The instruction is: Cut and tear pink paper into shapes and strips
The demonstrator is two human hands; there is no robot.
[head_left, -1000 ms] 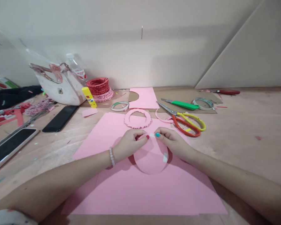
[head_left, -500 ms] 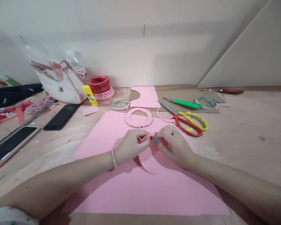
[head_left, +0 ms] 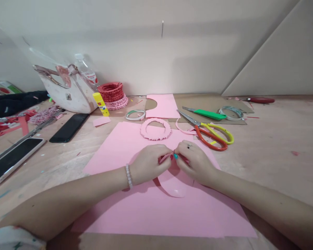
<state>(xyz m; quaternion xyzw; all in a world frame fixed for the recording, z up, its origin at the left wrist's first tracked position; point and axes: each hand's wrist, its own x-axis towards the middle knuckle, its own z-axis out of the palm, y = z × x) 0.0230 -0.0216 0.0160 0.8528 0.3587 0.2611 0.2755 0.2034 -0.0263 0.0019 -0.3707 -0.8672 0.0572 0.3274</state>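
Observation:
Over the large pink paper sheets [head_left: 146,211], my left hand [head_left: 152,159] and my right hand [head_left: 195,161] meet fingertip to fingertip. Both are closed in a pinch on a thin curved strip of pink paper [head_left: 172,189], whose lower loop hangs toward me. My fingers cover most of its upper edge. Just beyond my hands lies a pink paper ring [head_left: 155,129] with a jagged outer edge. Scissors [head_left: 211,133] with one red and one yellow handle rest past my right hand, beside a curled pink paper scrap [head_left: 182,128].
At the back are a green-handled cutter [head_left: 208,114], tape rolls [head_left: 135,114], cardboard [head_left: 195,100] and cut pink paper [head_left: 163,106]. A glue stick [head_left: 101,105], stacked red and pink rings [head_left: 112,95], a white handbag [head_left: 70,92] and two phones [head_left: 69,127] stand leftward.
My fingertips have come closer together on the strip. The strip's hanging loop has shifted slightly right and bowed toward me. The view has moved a little.

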